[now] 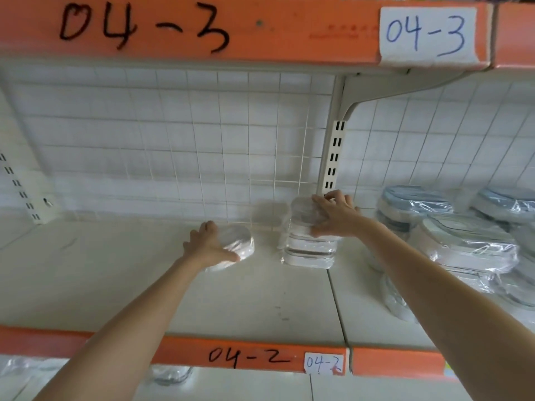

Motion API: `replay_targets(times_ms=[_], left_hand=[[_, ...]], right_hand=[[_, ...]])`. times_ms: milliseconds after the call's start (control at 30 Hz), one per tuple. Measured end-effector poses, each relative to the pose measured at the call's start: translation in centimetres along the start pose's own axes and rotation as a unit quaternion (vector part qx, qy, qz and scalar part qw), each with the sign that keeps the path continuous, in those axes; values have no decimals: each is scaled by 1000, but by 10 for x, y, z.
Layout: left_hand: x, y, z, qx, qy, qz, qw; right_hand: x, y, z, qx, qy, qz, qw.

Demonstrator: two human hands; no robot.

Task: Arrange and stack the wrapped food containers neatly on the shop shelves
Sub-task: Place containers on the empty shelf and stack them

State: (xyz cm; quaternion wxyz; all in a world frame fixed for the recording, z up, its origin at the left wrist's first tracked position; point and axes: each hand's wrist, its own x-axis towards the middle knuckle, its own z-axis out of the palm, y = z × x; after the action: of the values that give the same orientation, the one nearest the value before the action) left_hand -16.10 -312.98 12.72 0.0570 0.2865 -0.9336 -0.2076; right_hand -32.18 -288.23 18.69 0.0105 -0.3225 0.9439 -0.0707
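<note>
On the shelf [115,270], the left hand [207,244] holds a single container [238,244] lying just right of its palm. Right of that, apart from it, stands a stack of containers [308,253], its top held by the right hand [335,217]. Behind both hands runs the wire grid [231,140]. Further containers [463,244] are heaped right of the right hand.

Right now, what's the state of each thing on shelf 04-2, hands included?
left hand: grips the single container.
single container: flat on shelf, wrapped, apart from stack.
right hand: grips the stack's top.
stack: upright, wrapped, near the back grid.
blue-lidded containers: wrapped, piled loosely, some tilted.
</note>
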Motion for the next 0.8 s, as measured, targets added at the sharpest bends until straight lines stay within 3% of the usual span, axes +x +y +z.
replay_targets(times_ms=[200, 333, 433, 600, 800], left_hand=[[11, 67, -61, -128, 73, 172, 974], [13, 118, -69, -108, 50, 283, 952], [14, 148, -60, -65, 62, 342, 935], [21, 167, -32, -4, -10, 344, 939], [28, 146, -31, -89, -61, 303, 947]], right_hand=[[-11, 4, -4, 114, 31, -8, 993], [-24, -1, 0, 182, 63, 62, 979], [-35, 4, 1, 290, 91, 118, 945], [-54, 15, 12, 360, 96, 126, 919], [-57, 14, 15, 358, 118, 126, 918]])
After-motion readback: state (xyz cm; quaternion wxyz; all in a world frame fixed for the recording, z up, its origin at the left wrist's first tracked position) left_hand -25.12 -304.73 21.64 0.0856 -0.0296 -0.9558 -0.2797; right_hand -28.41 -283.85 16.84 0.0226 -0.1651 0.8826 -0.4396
